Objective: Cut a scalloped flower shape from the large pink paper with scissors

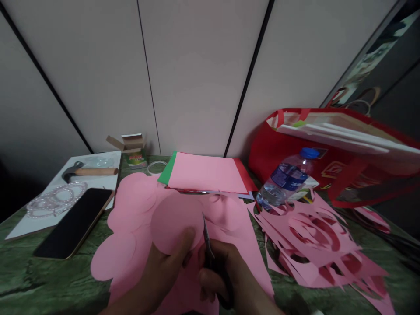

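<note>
Round pink paper disc [173, 218] in our left hand [166, 264], black-handled metal scissors [207, 236] in our right hand [226, 262]

We pinch the disc by its near right part, thumb flat on the face towards us, so most of it reaches out beyond our left hand. Our right hand is closed around the scissors' handles just beside it, with the blades pointing away from us along the disc's right edge. We cannot tell whether the blades touch the paper.

Beneath both hands spread overlapping pink paper sheets [251, 251], with more cut pink discs [113, 256] on their left. Beyond, a stack of pink, red and green paper [203, 170] lies near the grey panelled wall [193, 87], which bounds our reach ahead.

On our right, a tangled heap of pink paper scraps [288, 223] crowds close to the sheets, leaving only a narrow strip of green marbled desk [19, 278]. On our left we have more room: the desk's surface shows between the discs and a flat black phone [74, 223], and widely nearer us.
</note>
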A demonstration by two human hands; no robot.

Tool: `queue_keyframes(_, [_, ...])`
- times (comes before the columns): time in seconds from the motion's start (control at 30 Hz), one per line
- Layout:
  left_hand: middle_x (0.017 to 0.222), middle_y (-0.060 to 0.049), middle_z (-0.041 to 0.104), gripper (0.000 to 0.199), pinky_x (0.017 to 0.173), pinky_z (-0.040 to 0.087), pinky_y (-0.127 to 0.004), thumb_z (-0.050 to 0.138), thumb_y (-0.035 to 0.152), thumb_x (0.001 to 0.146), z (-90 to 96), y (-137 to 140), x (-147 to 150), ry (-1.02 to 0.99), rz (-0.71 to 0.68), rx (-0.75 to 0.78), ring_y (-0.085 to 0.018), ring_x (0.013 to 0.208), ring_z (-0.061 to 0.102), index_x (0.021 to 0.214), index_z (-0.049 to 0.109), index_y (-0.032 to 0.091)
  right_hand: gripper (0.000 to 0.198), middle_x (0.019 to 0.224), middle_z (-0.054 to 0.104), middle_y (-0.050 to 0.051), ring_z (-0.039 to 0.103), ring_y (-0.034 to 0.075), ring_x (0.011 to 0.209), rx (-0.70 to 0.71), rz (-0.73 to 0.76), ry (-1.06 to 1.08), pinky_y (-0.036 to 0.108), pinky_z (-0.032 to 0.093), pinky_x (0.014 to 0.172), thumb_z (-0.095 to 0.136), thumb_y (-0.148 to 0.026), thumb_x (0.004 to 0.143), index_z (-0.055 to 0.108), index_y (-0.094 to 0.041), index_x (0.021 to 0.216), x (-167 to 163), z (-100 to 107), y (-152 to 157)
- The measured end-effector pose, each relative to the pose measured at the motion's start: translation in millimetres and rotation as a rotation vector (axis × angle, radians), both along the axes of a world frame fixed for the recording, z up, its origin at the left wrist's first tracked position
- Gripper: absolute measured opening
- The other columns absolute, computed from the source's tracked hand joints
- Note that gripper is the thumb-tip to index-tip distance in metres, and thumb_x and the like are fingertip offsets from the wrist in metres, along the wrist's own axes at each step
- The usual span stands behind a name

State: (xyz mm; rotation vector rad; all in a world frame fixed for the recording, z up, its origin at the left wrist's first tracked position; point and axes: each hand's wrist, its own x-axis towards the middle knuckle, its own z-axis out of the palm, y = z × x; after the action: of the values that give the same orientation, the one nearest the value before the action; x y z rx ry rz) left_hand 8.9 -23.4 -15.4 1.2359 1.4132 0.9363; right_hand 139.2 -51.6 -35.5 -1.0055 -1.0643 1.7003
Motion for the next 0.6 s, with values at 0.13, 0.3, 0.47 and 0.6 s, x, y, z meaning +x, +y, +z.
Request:
queue_keyframes(0.13, [0.043,0.003,0.050,0.025,0.042,0.034,-0.025,0.056,0.041,0.062,13.7,-5,8,-0.023,0.089,0.021,-0.013,0.043,0.045,0.050,0.052,0.020,0.040,0.053,0.046,-0.005,0.039,0.008,0.046,0.146,-0.041,0.004,0.021,0.029,0.044,0.073,-0.047,0.055,0.052,-0.016,0.066,3,8,6])
queue_keyframes(0.3, [0.051,-0.002,0.061,0.025,0.048,0.040,-0.026,0.054,0.042,0.062,19.2,-8,12,-0.084,0.014,-0.044,-0.017,0.052,0.053,0.054,0.058,0.019,0.044,0.058,0.048,-0.003,0.039,0.011,0.052,0.152,-0.037,0.000,0.023,0.028,0.049,0.077,-0.047,0.050,0.051,-0.018,0.071,7,11,9])
queue_keyframes(0.47, [0.041,0.003,0.047,0.029,0.043,0.034,-0.025,0.055,0.043,0.060,19.6,-6,9,-0.048,0.006,-0.073,-0.012,0.042,0.042,0.044,0.050,0.019,0.045,0.058,0.045,-0.004,0.035,0.010,0.051,0.167,-0.032,-0.030,0.022,0.026,0.048,0.075,-0.049,0.052,0.049,-0.017,0.069,8,9,8])
queue_keyframes(0.6, [0.039,0.004,0.044,0.030,0.040,0.031,-0.024,0.056,0.041,0.062,17.6,-3,7,-0.075,-0.057,-0.056,-0.011,0.041,0.038,0.043,0.048,0.019,0.041,0.056,0.041,-0.005,0.032,0.009,0.051,0.202,-0.023,-0.062,0.022,0.027,0.048,0.071,-0.049,0.058,0.050,-0.017,0.071,9,10,8])
